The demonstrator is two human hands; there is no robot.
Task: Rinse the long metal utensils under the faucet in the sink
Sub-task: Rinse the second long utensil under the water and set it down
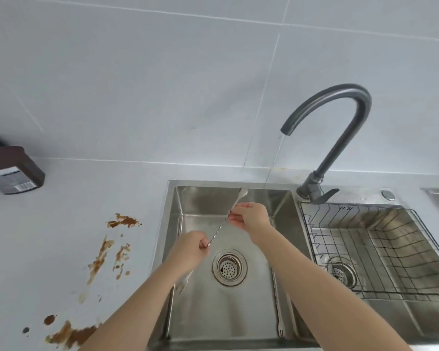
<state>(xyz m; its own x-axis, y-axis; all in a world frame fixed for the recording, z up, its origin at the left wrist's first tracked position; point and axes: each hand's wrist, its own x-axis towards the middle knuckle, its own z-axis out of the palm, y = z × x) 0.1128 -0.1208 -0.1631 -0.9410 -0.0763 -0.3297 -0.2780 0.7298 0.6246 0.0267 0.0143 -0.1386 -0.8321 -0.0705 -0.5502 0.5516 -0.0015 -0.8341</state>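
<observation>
Long twisted-stem metal spoon [219,230] spanned above the round steel drain strainer [229,267]: left hand [192,250] fingers pinched its lower end, right hand [250,216] fingers pinched near bowl.

Left hand [192,248] fingers apparently pinched shut, right hand [250,216] higher, fingers loosely curled

A kitchen: a double stainless-steel sink [228,320] under a curved grey gooseneck faucet [340,122]; pale tiled wall [162,84]; brown sauce stains [99,259] across the white surface [61,224].
</observation>
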